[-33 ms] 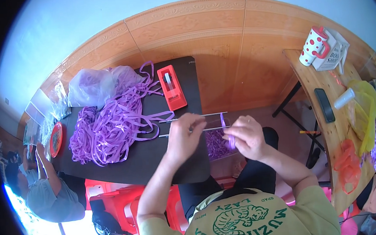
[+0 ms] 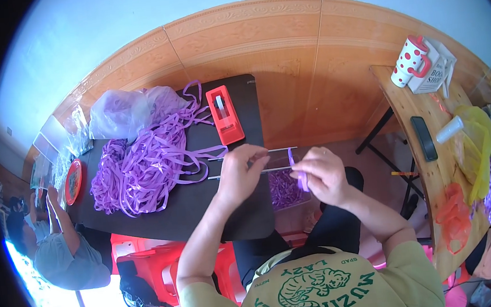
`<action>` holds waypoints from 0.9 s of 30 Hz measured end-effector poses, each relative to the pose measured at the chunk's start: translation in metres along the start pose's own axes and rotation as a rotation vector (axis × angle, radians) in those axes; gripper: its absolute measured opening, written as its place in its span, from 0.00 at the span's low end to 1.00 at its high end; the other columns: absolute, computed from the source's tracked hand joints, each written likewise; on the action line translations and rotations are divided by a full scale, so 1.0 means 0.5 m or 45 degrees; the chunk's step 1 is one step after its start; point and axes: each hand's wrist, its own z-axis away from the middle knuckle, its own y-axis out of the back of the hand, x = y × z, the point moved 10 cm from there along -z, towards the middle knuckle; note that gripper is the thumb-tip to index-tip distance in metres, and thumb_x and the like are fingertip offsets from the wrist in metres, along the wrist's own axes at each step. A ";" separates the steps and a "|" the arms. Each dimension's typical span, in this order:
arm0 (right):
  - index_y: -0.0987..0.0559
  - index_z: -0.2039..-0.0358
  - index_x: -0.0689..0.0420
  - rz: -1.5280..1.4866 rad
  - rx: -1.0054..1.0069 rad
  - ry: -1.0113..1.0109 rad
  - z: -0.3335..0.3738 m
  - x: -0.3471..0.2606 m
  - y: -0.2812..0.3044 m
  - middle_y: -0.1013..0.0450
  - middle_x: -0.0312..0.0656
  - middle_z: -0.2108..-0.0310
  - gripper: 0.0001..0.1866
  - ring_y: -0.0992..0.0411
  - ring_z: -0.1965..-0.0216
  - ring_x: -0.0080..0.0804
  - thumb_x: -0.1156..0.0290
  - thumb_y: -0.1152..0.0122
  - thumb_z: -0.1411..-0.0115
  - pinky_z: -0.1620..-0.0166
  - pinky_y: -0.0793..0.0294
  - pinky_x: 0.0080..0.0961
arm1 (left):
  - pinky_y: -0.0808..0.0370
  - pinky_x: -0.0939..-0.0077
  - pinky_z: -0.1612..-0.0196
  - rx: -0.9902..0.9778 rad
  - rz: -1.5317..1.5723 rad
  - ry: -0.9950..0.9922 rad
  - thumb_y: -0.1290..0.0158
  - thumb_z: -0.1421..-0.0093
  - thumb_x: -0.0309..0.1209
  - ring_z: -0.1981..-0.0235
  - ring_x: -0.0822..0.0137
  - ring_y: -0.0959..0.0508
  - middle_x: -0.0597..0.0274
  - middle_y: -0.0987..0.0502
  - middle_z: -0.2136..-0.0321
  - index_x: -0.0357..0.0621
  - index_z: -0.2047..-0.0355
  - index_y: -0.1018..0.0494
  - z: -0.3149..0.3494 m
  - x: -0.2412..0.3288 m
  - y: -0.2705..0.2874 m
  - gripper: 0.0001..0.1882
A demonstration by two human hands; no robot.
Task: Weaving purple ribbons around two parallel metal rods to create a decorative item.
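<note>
Two thin metal rods (image 2: 281,168) jut sideways past the right edge of the dark table, with a purple ribbon (image 2: 291,157) hanging across their free ends. My right hand (image 2: 323,173) is closed in a pinch on this ribbon, and a short end dangles below the fingers. Over the rods, near the table edge, hovers my left hand (image 2: 240,176); its fingers are bent, thumb and forefinger apart, with nothing visible between them. Below the rods stands a clear bin of purple ribbon pieces (image 2: 286,188). A large tangle of purple ribbon (image 2: 148,167) covers the table to the left.
On the dark table (image 2: 249,205) are a red tape dispenser (image 2: 225,116), a plastic bag (image 2: 118,114) and a red plate (image 2: 73,182). The wooden table (image 2: 409,111) at right holds a phone (image 2: 423,138), a dotted tumbler (image 2: 410,59) and bags. Other people sit at both sides.
My right hand has turned slightly and its fingertips sit a little higher, still on the ribbon. My left hand's thumb and fingers have shifted slightly. The rods have barely moved.
</note>
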 end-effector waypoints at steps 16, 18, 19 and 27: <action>0.23 0.78 0.57 -0.949 0.009 -1.353 0.004 0.447 -0.132 0.31 0.30 0.83 0.07 0.37 0.83 0.13 0.69 0.36 0.47 0.80 0.43 0.11 | 0.28 0.78 0.69 -0.226 0.392 -0.013 0.45 0.47 0.22 0.71 0.69 0.24 0.57 0.23 0.73 0.34 0.68 0.24 0.076 0.104 -0.107 0.06; 0.23 0.78 0.57 -0.963 -0.005 -1.410 0.029 0.462 -0.154 0.31 0.30 0.84 0.07 0.37 0.84 0.13 0.68 0.36 0.47 0.80 0.43 0.11 | 0.28 0.79 0.67 -0.425 0.647 -0.006 0.46 0.45 0.22 0.72 0.71 0.25 0.59 0.24 0.72 0.34 0.67 0.24 0.154 0.116 -0.181 0.05; 0.22 0.77 0.57 -0.972 -0.012 -1.460 0.042 0.470 -0.162 0.32 0.30 0.84 0.07 0.37 0.84 0.13 0.68 0.36 0.47 0.80 0.44 0.11 | 0.29 0.80 0.65 -0.605 0.750 0.218 0.46 0.44 0.22 0.70 0.74 0.26 0.60 0.23 0.70 0.34 0.66 0.24 0.196 0.096 -0.231 0.06; 0.23 0.75 0.57 -1.126 -0.018 -1.749 0.167 0.523 -0.218 0.31 0.31 0.82 0.05 0.36 0.82 0.16 0.71 0.37 0.47 0.77 0.39 0.15 | 0.30 0.80 0.58 0.242 0.749 0.735 0.50 0.40 0.26 0.63 0.74 0.26 0.62 0.24 0.63 0.38 0.51 0.31 0.245 -0.195 -0.340 0.16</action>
